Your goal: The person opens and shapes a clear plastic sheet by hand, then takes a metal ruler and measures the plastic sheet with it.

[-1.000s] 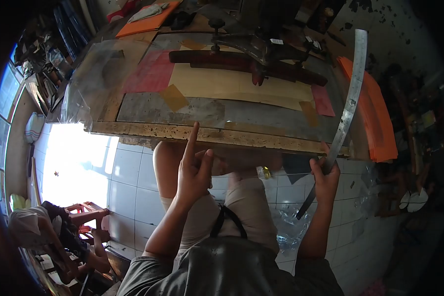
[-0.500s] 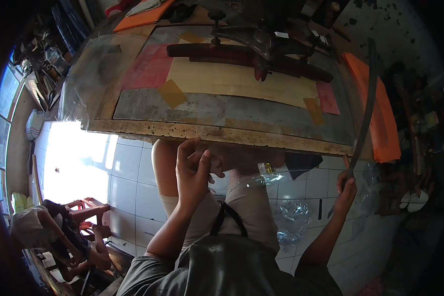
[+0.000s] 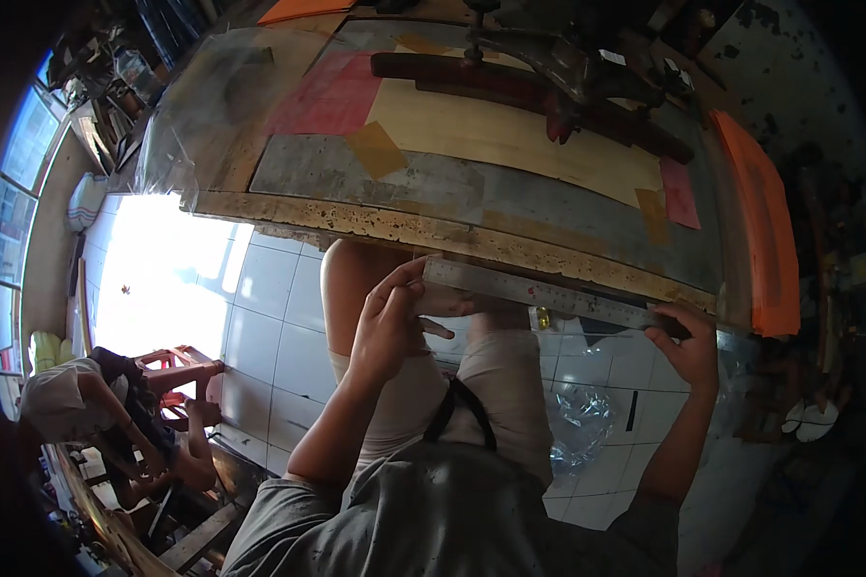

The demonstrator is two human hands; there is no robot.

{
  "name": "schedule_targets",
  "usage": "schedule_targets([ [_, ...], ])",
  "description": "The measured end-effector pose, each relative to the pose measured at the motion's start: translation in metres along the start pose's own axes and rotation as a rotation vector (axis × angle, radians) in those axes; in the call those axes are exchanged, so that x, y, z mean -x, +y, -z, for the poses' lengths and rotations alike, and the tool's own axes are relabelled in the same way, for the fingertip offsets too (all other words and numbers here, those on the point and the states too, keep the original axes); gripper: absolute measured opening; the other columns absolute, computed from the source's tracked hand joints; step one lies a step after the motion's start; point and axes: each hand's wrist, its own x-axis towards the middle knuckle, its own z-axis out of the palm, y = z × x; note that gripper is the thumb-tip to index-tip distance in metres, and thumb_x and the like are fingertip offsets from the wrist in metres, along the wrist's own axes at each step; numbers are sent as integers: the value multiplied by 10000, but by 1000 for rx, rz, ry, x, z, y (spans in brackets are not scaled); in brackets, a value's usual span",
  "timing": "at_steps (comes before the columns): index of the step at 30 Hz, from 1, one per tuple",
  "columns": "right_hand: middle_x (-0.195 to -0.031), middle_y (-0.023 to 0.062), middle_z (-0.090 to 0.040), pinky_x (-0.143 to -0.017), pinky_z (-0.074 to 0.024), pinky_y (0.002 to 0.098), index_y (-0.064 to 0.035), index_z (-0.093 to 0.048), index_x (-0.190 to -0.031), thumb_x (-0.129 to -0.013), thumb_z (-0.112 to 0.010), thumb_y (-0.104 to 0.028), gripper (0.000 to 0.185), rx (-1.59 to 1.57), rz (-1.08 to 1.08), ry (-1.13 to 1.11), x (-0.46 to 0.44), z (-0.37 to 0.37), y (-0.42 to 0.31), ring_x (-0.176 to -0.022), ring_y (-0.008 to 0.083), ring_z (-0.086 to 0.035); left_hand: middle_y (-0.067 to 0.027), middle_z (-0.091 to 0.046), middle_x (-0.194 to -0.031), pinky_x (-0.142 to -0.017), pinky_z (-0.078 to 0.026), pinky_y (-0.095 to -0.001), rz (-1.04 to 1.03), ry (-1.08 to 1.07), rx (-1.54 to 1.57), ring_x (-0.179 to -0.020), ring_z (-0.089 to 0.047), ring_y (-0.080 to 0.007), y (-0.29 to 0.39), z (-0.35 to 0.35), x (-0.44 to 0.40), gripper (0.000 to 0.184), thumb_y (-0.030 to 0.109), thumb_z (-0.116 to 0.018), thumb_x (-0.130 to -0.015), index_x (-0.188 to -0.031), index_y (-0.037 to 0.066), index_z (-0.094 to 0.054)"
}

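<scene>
A long metal ruler [image 3: 548,296] lies level just below the worn wooden edge of the worktable [image 3: 452,236], over my lap. My right hand [image 3: 688,348] is closed around its right end. At the other end, the fingers of my left hand [image 3: 385,332] pinch the ruler's left tip. On the tabletop, a grey plate [image 3: 308,178] carries a pale yellow sheet [image 3: 510,135] with a pink sheet [image 3: 322,96] at its left and strips of brown tape [image 3: 375,151]. A dark red clamp bar [image 3: 510,91] presses across the sheets.
Stacked orange sheets [image 3: 765,231] rest at the table's right end. Clear plastic film [image 3: 188,115] hangs over the left corner. Crumpled clear plastic [image 3: 582,423] is on the tiled floor. Another person [image 3: 115,413] sits at the lower left beside a red stool [image 3: 178,375].
My right hand has swung the ruler from upright at the table's right side to level along the front edge. My left hand has closed on its left end. The view has shifted slightly.
</scene>
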Motion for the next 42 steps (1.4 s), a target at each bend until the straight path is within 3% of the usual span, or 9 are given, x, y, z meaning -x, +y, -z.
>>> schedule_targets([
  [2, -920, 97, -719, -727, -538, 302, -4, -718, -1033, -751, -876, -146, 353, 9, 21, -14, -7, 1, 13, -815, 197, -691, -184, -694, -1176, -665, -612, -275, 1, -19, 37, -1010, -744, -264, -2, 4, 0, 407, 95, -410, -1042, -1415, -61, -462],
  [9, -910, 108, -713, -710, -530, 318, 0, -705, -994, -722, -886, -146, 358, 49, 48, -63, -23, 0, 2, -800, 234, -690, -158, -690, -1179, -704, -600, -262, -2, -74, -37, -1059, -726, -237, -7, 3, -2, 421, 221, -539, -1067, -1411, -16, -485],
  [18, -865, 102, -678, -699, -515, 334, -5, -688, -959, -711, -898, -163, 361, 102, 44, -56, -24, 0, 1, -783, 233, -667, -147, -714, -1134, -698, -595, -261, 3, -79, -121, -1056, -727, -225, 0, 2, 0, 427, 240, -543, -1069, -1403, -19, -485],
  [21, -860, 100, -672, -700, -512, 335, -5, -678, -950, -712, -899, -169, 364, 117, 52, -51, -22, 0, 0, -780, 233, -661, -185, -709, -1103, -662, -626, -237, -20, -80, -89, -1018, -736, -219, -4, 4, -1, 418, 208, -563, -1053, -1392, -22, -485],
  [30, -897, 86, -683, -728, -540, 331, -23, -665, -968, -693, -912, -168, 397, 76, 6, -66, -18, -4, 13, -807, 219, -677, -185, -710, -1094, -598, -620, -259, -8, -29, -73, -976, -744, -231, -3, 1, 1, 402, 204, -568, -1050, -1382, -12, -497],
  [35, -901, 73, -683, -743, -572, 341, -31, -639, -970, -664, -932, -165, 444, 139, -6, -27, -17, -1, -7, -814, 203, -693, -177, -720, -1099, -547, -580, -207, -57, 52, -118, -922, -749, -198, -6, 4, 0, 384, 202, -565, -1050, -1358, -25, -535],
  [40, -881, 65, -678, -722, -567, 349, -43, -635, -945, -657, -935, -185, 439, 250, 134, 122, -1, -5, 12, -800, 226, -695, -160, -709, -1104, -863, -584, -310, -144, 105, -186, -953, -720, -204, -2, 6, 0, 379, 177, -568, -1044, -1350, -46, -552],
  [42, -908, 63, -696, -729, -559, 371, -54, -644, -940, -651, -931, -187, 429, 288, 156, 184, 9, -13, 20, -824, 242, -696, -159, -707, -1107, -852, -586, -305, -152, 97, -206, -958, -719, -203, -3, 11, -1, 373, 164, -564, -1042, -1346, -51, -556],
])
